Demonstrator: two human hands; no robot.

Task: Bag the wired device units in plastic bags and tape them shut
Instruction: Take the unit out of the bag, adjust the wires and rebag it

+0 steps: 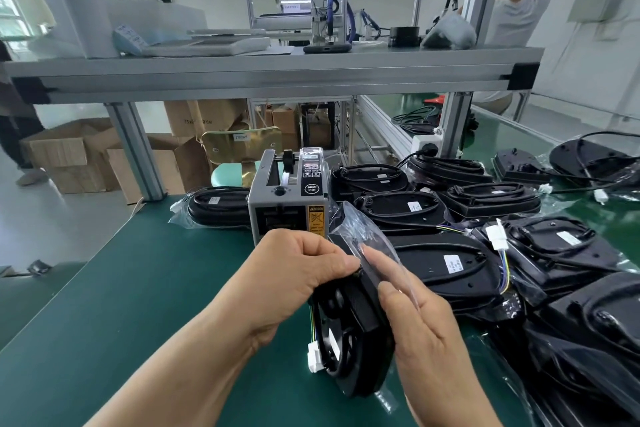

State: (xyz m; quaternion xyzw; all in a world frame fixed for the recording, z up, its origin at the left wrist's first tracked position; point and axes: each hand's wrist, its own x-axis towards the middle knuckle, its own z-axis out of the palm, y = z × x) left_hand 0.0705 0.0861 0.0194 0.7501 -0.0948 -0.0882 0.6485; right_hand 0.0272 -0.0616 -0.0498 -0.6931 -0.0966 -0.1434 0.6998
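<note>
A black wired device unit [349, 350] stands on edge on the green mat [138, 288], partly inside a clear plastic bag [367, 236]. Its white connector [314, 359] hangs at the lower left. My left hand [294, 277] pinches the folded bag top against the unit. My right hand [426, 333] holds the unit's right side, with its fingers laid straight along the bag flap. A grey automatic tape dispenser [289, 198] stands just behind my hands.
Several bagged black units [446, 263] lie piled to the right and one [218, 206] sits left of the dispenser. An aluminium shelf frame [277, 80] crosses overhead. A person [519, 10] stands at the far right; cardboard boxes [79, 156] sit on the floor.
</note>
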